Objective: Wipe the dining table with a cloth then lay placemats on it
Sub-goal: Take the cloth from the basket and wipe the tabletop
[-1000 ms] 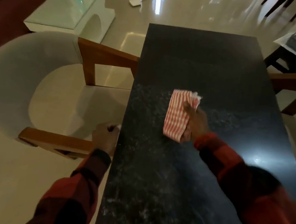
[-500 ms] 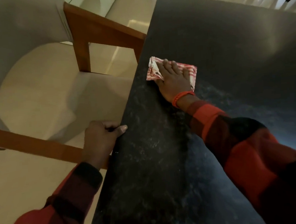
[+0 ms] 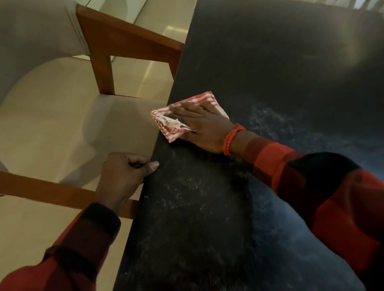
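Red-and-white checked cloth (image 3: 190, 113) lies flat beneath your right hand (image 3: 204, 127), fingers straight and pressing it onto the dark stone dining table (image 3: 272, 71) at its left edge. Your left hand (image 3: 122, 173) grips that same edge nearer you, beside the wooden armchair (image 3: 102, 51).

One second ago the right hand (image 3: 204, 127) held the red-and-white checked cloth (image 3: 180, 117) bunched near the middle of the dark table (image 3: 283, 70), with the fingers curled on it. Half a second ago the hand already lay flat on the cloth, closer to the table's left edge. Now the cloth has reached that edge and its corner seems to hang a little over it. The cloth has also turned, and a crumpled fold shows beside the thumb.
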